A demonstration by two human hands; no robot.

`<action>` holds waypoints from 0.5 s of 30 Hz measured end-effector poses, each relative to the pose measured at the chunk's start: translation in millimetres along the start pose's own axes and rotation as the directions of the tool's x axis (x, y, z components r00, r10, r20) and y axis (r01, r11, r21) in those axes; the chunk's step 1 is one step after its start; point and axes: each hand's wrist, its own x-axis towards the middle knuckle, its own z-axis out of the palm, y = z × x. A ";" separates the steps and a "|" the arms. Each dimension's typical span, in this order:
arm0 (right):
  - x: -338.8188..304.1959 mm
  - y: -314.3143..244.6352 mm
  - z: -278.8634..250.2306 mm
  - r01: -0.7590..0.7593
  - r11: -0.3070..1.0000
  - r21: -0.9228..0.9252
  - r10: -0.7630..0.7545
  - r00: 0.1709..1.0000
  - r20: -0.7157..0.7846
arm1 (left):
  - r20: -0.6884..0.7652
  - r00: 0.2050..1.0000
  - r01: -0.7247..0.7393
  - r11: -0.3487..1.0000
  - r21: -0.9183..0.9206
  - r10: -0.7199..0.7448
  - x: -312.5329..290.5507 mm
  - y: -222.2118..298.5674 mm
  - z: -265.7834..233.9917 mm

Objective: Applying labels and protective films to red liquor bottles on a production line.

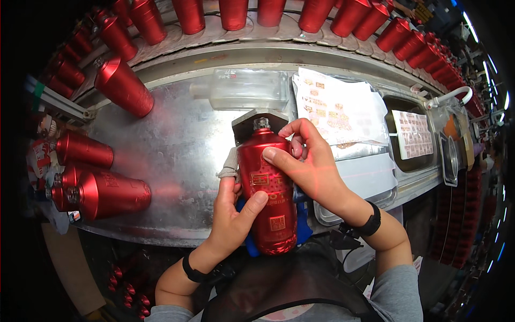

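A glossy red bottle [266, 188] with gold printed patches and a clear threaded neck lies tilted in front of me, its neck away from me and its base near my body. My left hand [232, 217] grips its left side, thumb on the front; pale cloth [230, 163] covers the fingertips. My right hand [314, 166] presses its thumb on the bottle's right shoulder, with the other fingers curled beside the neck. Whether a small piece sits under that thumb is too small to tell. Behind the neck stands a dark angular block [260, 116]. Blue material [303, 225] shows under the bottle.
A clear glass bottle [249, 89] lies beyond the block on the metal table [177, 139]. Printed decal sheets [332, 107] lie at right, beside a basin [410, 163] holding another sheet. Several red bottles [115, 194] stand or lean at left; more line the conveyor [214, 43] behind.
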 end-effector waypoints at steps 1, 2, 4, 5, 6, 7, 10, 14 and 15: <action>0.5 0.8 0.3 0.000 1.000 0.001 0.000 1.000 0.000 | 0.000 1.000 0.001 1.000 0.000 -0.001 -0.3 0.3 -0.5; 0.9 1.3 0.4 -0.002 1.000 -0.004 0.002 1.000 0.003 | -0.004 1.000 0.015 1.000 0.003 -0.014 -0.6 0.8 -0.9; 0.4 4.8 -0.3 -0.002 1.000 -0.010 0.002 1.000 0.003 | -0.005 1.000 0.027 1.000 0.004 -0.027 -0.6 0.5 -0.2; -0.4 7.4 -1.0 0.007 0.999 0.038 -0.008 1.000 0.009 | -0.004 1.000 0.021 1.000 0.001 -0.021 -0.6 0.4 0.6; -0.4 8.6 -0.6 0.017 0.996 0.089 -0.019 1.000 0.021 | -0.010 1.000 0.014 1.000 0.001 -0.014 -1.0 0.9 0.4; -2.0 8.3 -1.7 0.020 0.996 0.091 -0.022 0.999 0.024 | -0.014 1.000 0.012 1.000 0.003 -0.012 -1.7 1.3 0.3; -11.3 9.0 -7.4 -0.088 0.951 0.297 0.065 0.994 0.085 | -0.012 1.000 -0.019 1.000 0.017 0.019 -3.7 2.1 1.3; -21.6 9.2 -9.6 -0.094 0.967 0.236 0.068 0.991 0.115 | -0.006 1.000 0.024 1.000 -0.008 -0.024 -4.2 2.0 2.1; -23.1 8.4 -10.0 -0.077 0.977 0.201 0.051 0.990 0.128 | -0.007 0.999 0.035 0.999 -0.024 -0.035 -4.3 1.6 1.8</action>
